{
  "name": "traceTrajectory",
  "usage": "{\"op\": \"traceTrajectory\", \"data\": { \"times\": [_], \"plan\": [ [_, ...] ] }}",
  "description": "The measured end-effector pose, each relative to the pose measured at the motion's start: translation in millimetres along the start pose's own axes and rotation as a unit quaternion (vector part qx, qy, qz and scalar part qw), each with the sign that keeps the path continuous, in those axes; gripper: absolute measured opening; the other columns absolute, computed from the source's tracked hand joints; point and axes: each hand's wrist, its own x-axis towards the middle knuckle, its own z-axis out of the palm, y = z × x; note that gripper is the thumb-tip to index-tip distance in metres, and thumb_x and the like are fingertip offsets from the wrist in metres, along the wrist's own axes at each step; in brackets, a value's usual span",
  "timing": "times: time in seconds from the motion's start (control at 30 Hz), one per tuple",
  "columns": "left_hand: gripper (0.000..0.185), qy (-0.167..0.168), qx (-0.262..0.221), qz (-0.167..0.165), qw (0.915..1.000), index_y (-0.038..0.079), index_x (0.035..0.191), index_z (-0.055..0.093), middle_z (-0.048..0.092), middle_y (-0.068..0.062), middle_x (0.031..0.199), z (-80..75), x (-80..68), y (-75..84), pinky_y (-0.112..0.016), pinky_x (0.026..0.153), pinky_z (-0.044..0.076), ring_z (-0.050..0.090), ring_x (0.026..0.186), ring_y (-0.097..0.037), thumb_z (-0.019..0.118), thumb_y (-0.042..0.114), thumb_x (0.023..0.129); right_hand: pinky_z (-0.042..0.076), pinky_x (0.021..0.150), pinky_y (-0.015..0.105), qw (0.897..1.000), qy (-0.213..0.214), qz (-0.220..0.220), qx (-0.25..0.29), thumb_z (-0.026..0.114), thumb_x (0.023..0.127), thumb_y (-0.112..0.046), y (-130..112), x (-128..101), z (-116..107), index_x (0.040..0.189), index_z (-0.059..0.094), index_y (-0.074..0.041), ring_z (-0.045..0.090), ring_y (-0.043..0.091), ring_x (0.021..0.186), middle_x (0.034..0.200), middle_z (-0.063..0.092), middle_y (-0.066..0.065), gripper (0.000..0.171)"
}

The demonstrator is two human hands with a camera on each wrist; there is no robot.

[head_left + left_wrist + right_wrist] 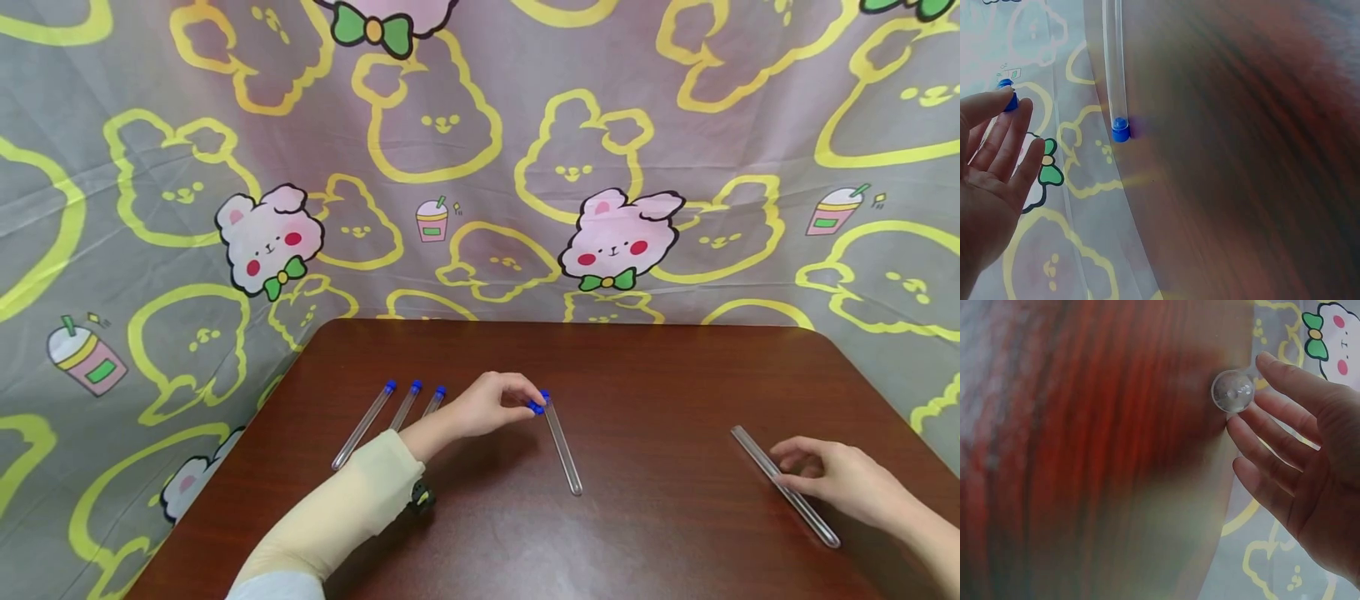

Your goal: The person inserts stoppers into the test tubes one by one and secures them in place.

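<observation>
My left hand (pixel 487 406) pinches a small blue cap (pixel 1011 103) between thumb and fingers, seen in the left wrist view. Right beside it a clear test tube (pixel 564 450) with a blue cap lies on the table. On the right, my right hand (pixel 843 479) holds an uncapped clear test tube (pixel 810 521) between thumb and fingertips. In the right wrist view its rounded end (pixel 1233 392) faces the camera, which hides most of the length. Several more test tubes (pixel 363 425) with blue caps lie to the left, partly behind my left forearm.
The brown wooden table (pixel 660 383) has rounded far corners. Behind it and at the sides hangs a grey curtain (pixel 495 275) with yellow outlines and cartoon rabbits. A dark wrist device (pixel 422 497) shows under the left sleeve.
</observation>
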Motion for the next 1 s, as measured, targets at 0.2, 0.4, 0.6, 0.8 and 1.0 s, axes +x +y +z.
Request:
{"op": "traceTrajectory", "data": {
  "times": [0.2, 0.4, 0.6, 0.8, 1.0],
  "plan": [
    [0.017, 0.015, 0.008, -0.004, 0.9998, 0.008, 0.104, 0.072, 0.069, 0.006, 0.099, -6.5, -16.7, -1.3, -0.029, 0.085, 0.051, 0.064, 0.094, -0.014, 0.072, 0.005, 0.087, 0.04, 0.055, 0.026, 1.0, -0.018, -0.001, -0.004, 0.083, 0.076, -0.023, 0, 3, 2, 0.099, 0.067, -0.01, 0.05, -0.003, 0.064, 0.076, 0.059, -0.016, 0.03],
    [0.018, 0.031, -0.005, -0.021, 0.9993, 0.01, 0.103, 0.072, 0.069, 0.006, 0.098, -14.2, -33.4, -3.3, -0.031, 0.087, 0.05, 0.064, 0.091, -0.008, 0.072, 0.003, 0.087, 0.04, 0.056, 0.026, 0.999, -0.047, 0.02, -0.008, 0.083, 0.076, -0.027, 0, 8, 0, 0.102, 0.067, -0.009, 0.05, -0.002, 0.064, 0.078, 0.059, -0.011, 0.035],
    [0.02, 0.049, -0.015, -0.025, 0.9984, 0.006, 0.105, 0.072, 0.07, 0.0, 0.099, -20.0, -46.3, -7.4, -0.037, 0.086, 0.051, 0.066, 0.091, -0.014, 0.072, 0.002, 0.086, 0.04, 0.056, 0.027, 0.998, -0.052, 0.017, -0.01, 0.084, 0.074, -0.025, 0, 12, 0, 0.101, 0.067, -0.009, 0.05, -0.002, 0.063, 0.077, 0.058, -0.011, 0.036],
    [0.02, 0.058, -0.008, -0.035, 0.9977, 0.0, 0.104, 0.07, 0.07, -0.008, 0.099, -25.2, -54.4, 1.1, -0.04, 0.087, 0.051, 0.065, 0.091, -0.021, 0.07, -0.004, 0.085, 0.041, 0.056, 0.027, 0.998, -0.063, 0.01, -0.007, 0.083, 0.074, -0.02, 0, 15, 0, 0.1, 0.067, -0.01, 0.052, -0.002, 0.064, 0.078, 0.06, -0.01, 0.033],
    [0.017, 0.071, -0.016, -0.039, 0.9966, 0.007, 0.104, 0.072, 0.069, 0.003, 0.098, -28.2, -62.3, -9.3, -0.032, 0.085, 0.051, 0.065, 0.091, -0.011, 0.072, 0.005, 0.087, 0.04, 0.055, 0.027, 0.998, -0.068, 0.01, -0.005, 0.082, 0.074, -0.016, 0, 20, 0, 0.098, 0.067, -0.012, 0.051, -0.002, 0.064, 0.078, 0.061, -0.01, 0.028]
  ]
}}
